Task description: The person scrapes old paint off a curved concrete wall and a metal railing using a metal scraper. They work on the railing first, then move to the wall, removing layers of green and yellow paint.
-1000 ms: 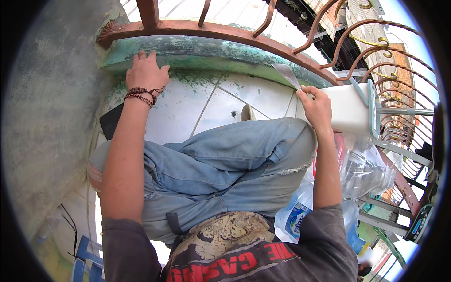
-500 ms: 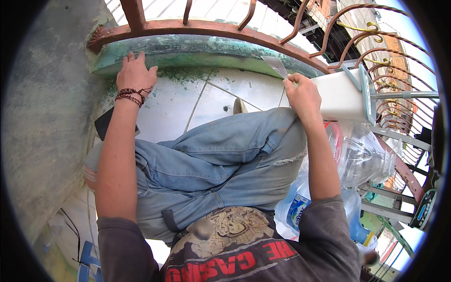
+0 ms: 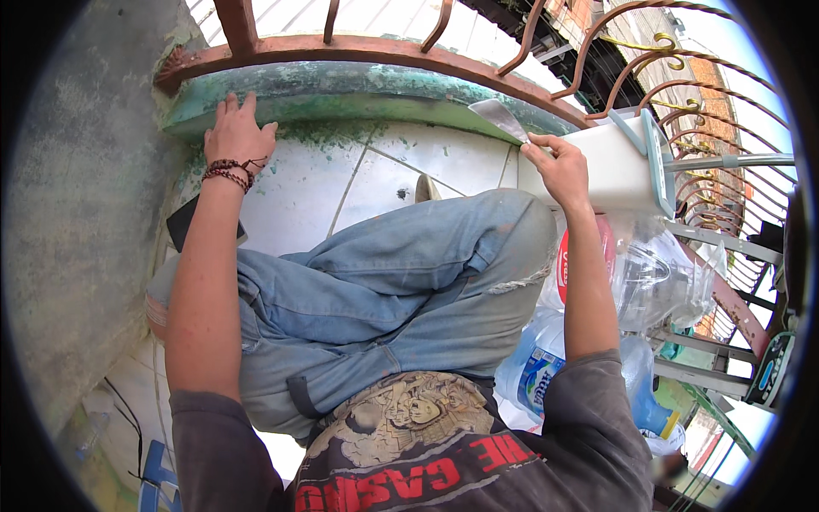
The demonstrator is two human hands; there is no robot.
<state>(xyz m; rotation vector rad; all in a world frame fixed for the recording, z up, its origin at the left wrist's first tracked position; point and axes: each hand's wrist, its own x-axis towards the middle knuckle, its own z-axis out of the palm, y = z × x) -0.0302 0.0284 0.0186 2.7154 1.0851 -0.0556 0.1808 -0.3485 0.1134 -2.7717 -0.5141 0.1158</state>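
A low curb [image 3: 375,107] with worn green paint runs across the far side, under a rusty-red metal railing. My left hand [image 3: 237,135] lies with its fingers stretched out against the left part of this curb. On the right, my right hand [image 3: 559,171] grips a paint scraper [image 3: 503,121] by the handle, which the fingers mostly hide. Its flat metal blade points away and to the left, in front of the curb's right part; whether it touches is unclear. Green paint flakes [image 3: 328,135] lie on the white tiles along the curb's foot.
A white bin [image 3: 597,171] with a grey-blue rim lies beside my right hand. Clear plastic bottles [image 3: 653,277] and a large water jug [image 3: 533,363] crowd my right side. A dark flat object [image 3: 181,224] lies near my left forearm, by the grey wall [image 3: 85,213].
My right hand has turned slightly, and the scraper's blade now shows its face at a different angle. The left hand stays against the curb. The whole view has shifted a little.
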